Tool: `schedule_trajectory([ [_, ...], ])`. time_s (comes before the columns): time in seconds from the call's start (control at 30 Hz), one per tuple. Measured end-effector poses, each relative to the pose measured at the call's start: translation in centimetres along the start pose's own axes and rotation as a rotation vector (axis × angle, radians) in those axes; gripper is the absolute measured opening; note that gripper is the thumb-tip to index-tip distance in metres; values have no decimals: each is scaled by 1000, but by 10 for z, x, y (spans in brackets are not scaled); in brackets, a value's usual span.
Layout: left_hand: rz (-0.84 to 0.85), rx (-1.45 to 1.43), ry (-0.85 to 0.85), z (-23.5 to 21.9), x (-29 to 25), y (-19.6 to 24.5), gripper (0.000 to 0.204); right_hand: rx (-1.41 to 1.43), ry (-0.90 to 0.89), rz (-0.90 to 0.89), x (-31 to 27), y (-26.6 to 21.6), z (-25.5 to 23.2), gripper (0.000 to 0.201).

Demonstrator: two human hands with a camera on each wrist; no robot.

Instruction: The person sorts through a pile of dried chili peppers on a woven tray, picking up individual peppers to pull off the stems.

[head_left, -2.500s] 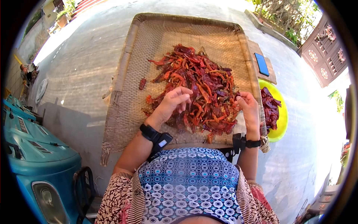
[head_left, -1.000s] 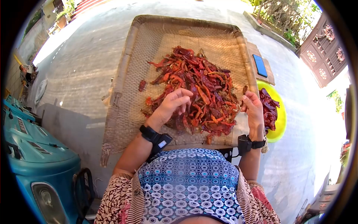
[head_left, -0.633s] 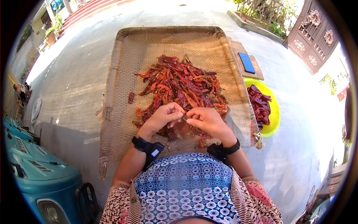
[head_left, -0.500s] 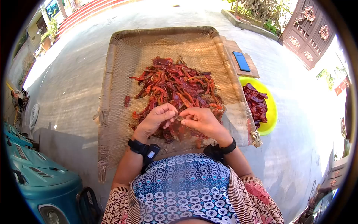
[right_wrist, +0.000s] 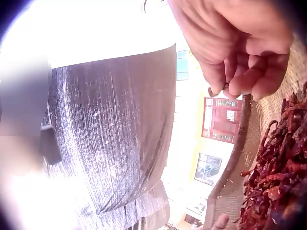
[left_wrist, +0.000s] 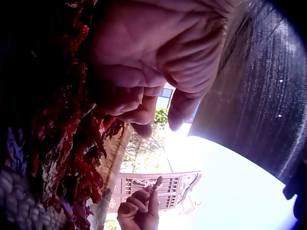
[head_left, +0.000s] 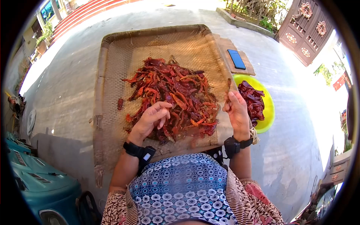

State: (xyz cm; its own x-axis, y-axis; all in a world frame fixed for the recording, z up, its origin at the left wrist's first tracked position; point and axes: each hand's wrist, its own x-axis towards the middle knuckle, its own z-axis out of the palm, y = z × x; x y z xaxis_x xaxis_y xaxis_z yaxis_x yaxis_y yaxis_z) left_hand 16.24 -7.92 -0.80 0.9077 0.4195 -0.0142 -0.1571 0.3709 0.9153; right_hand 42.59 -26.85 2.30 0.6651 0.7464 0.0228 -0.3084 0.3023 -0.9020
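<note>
A heap of dried red chilies (head_left: 168, 90) lies on a woven tray (head_left: 120, 48) with a raised rim. My left hand (head_left: 153, 118) hovers over the heap's near left side, its fingers loosely bent. In the left wrist view, a gap shows between thumb and fingertips, with nothing held there. My right hand (head_left: 237, 110) is raised at the tray's right edge. Between thumb and fingers it pinches a small brown dried chili (head_left: 229, 83), which sticks up above the fingertips. The right wrist view shows part of that brown chili (right_wrist: 213, 92) at the thumb tip.
Right of the tray stands a yellow-green basin (head_left: 267, 119) with glossy dark red chilies (head_left: 252, 102). A blue phone (head_left: 236, 59) lies on a board (head_left: 221, 47) beyond it. One loose chili (head_left: 120, 104) lies left of the heap. A teal vehicle (head_left: 45, 187) stands at left.
Both hands were together over the heap half a second ago. The right hand has since moved right to the tray's edge with the brown chili; the head view has also shifted.
</note>
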Motion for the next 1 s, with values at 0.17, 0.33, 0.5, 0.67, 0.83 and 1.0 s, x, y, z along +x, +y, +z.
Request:
schedule_trajectory([
  [0.17,-18,-17,-3,0,2,-3,34,361,72,37,11,-11,-20,29],
  [0.33,-2,3,-11,1,2,-3,33,-598,-172,244,17,20,10,29],
  [0.5,-8,-40,2,-3,1,-5,33,-1444,-219,-242,24,55,31,30],
  [0.67,11,-43,-11,-4,1,-5,33,-1446,-198,-261,25,57,29,26],
  [0.83,9,-49,-14,-3,2,-6,34,-1229,-197,-218,2,37,48,22],
  [1.0,-12,29,46,2,2,-4,27,-825,-479,56,-25,34,84,24],
])
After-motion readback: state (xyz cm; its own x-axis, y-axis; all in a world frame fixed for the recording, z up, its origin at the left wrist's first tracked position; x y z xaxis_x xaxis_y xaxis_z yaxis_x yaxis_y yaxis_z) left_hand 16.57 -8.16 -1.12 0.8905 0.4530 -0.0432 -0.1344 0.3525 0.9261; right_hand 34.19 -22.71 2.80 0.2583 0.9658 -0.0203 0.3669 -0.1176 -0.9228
